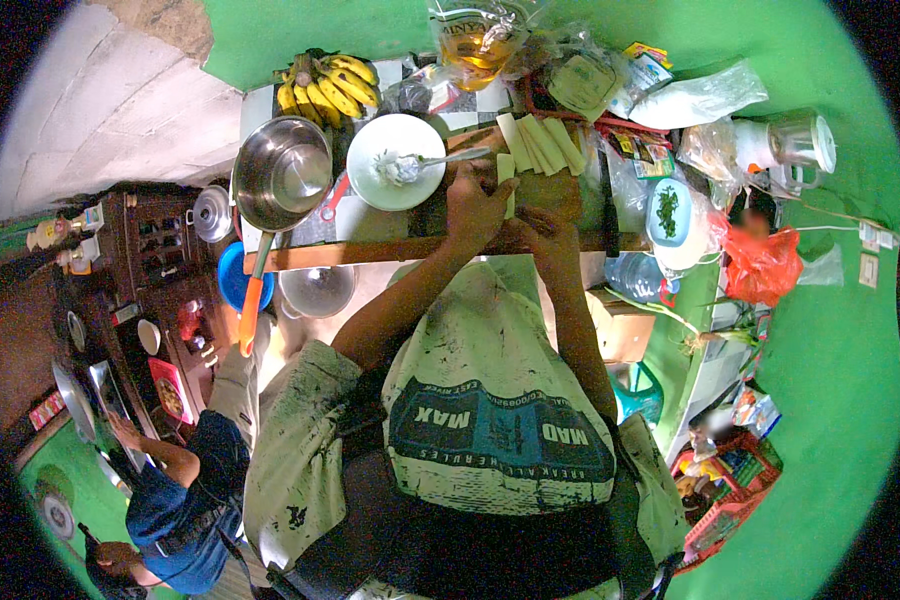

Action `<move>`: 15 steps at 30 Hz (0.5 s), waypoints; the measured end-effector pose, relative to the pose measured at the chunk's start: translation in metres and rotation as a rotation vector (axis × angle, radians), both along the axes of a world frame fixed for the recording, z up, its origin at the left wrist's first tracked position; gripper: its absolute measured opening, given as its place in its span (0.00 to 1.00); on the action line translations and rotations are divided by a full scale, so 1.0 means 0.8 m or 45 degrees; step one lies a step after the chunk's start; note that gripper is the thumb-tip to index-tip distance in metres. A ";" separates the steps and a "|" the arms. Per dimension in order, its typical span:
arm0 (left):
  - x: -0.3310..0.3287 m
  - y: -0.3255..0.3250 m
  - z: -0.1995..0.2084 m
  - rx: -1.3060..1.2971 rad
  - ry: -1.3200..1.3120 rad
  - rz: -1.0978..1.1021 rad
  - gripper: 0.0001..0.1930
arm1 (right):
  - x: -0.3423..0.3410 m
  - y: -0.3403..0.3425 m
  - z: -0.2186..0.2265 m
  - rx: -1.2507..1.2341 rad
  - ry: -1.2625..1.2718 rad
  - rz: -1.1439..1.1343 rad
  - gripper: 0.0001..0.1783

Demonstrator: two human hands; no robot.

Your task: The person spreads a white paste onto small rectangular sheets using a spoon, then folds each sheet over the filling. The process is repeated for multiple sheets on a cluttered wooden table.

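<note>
At the table's front edge, my left hand [473,208] is closed round a pale green flat strip [507,170] that stands out away from me. My right hand [548,238] meets it, its fingers pinched at the strip's near end; their exact grip is partly hidden. Just beyond lie several similar pale green strips [538,145], side by side on a brown wooden board [562,200]. Left of my hands is a white bowl [372,180] holding a whitish lump, with a metal spoon [455,157] resting over its rim toward my left hand.
A steel saucepan [283,172] stands left, its orange handle [251,315] jutting past the table edge. Bananas [330,88] and a bag of yellow liquid [478,50] lie behind. Right are a blue dish of chopped greens [667,212] and a blender [798,150]. Another person [195,490] is at left.
</note>
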State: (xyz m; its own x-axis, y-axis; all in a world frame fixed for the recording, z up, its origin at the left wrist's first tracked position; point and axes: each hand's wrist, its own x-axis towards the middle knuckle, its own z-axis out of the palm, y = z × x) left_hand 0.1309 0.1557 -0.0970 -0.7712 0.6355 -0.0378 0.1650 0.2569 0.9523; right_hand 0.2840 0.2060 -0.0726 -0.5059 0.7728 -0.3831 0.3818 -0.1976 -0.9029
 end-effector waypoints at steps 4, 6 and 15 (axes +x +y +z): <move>0.004 0.008 -0.001 0.008 0.243 0.098 0.23 | 0.011 0.010 0.013 0.075 0.058 -0.013 0.21; 0.009 0.012 -0.005 0.027 0.408 0.176 0.22 | 0.022 0.022 0.012 0.042 0.043 -0.018 0.21; 0.004 0.039 0.002 -0.291 0.554 0.172 0.28 | 0.019 0.160 0.047 0.465 -0.088 0.111 0.17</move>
State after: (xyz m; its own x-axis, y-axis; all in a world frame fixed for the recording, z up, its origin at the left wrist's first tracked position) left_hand 0.1340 0.1867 -0.0950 -0.8211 0.5420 0.1788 0.4848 0.4971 0.7196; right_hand 0.2991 0.3339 -0.0348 -0.5580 0.8202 -0.1259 0.4458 0.1684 -0.8792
